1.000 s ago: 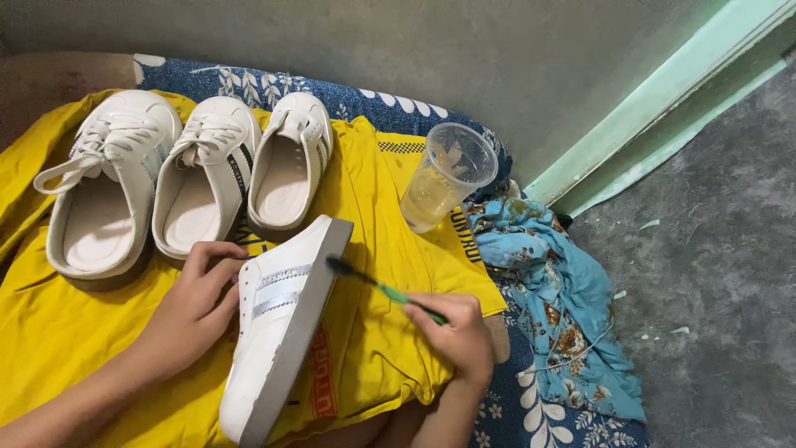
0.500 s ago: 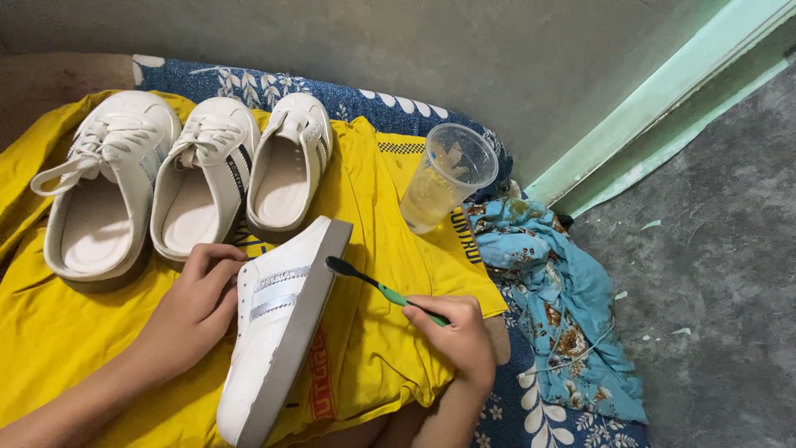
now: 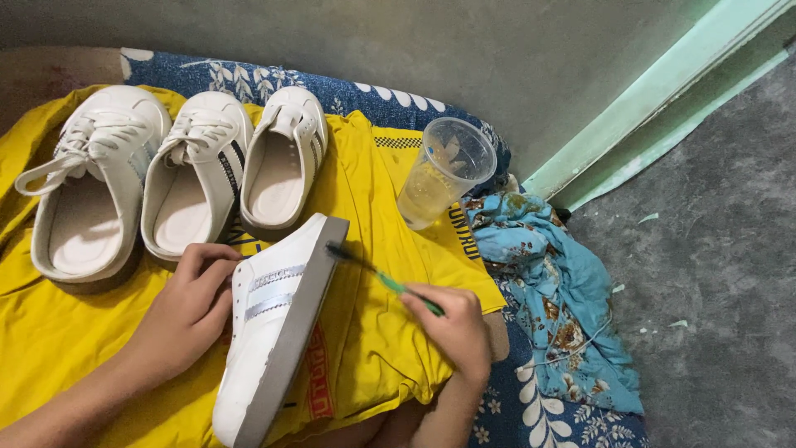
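Observation:
My left hand (image 3: 189,303) grips a white slip-on shoe (image 3: 274,323) tipped on its side, its grey sole edge facing right. My right hand (image 3: 452,328) holds a green-handled toothbrush (image 3: 377,278), and the dark bristle head touches the sole's rim near the shoe's upper end. Both rest over a yellow cloth (image 3: 365,348) spread beneath them.
Three other white shoes (image 3: 195,182) stand in a row at the back on the yellow cloth. A clear plastic cup (image 3: 439,174) with yellowish liquid stands to the right. A crumpled blue patterned cloth (image 3: 555,299) lies beside a grey floor (image 3: 713,274) and a green wall base.
The brush head has shifted slightly up along the sole's edge toward the shoe's tip. My left hand and the shoe hold about the same place.

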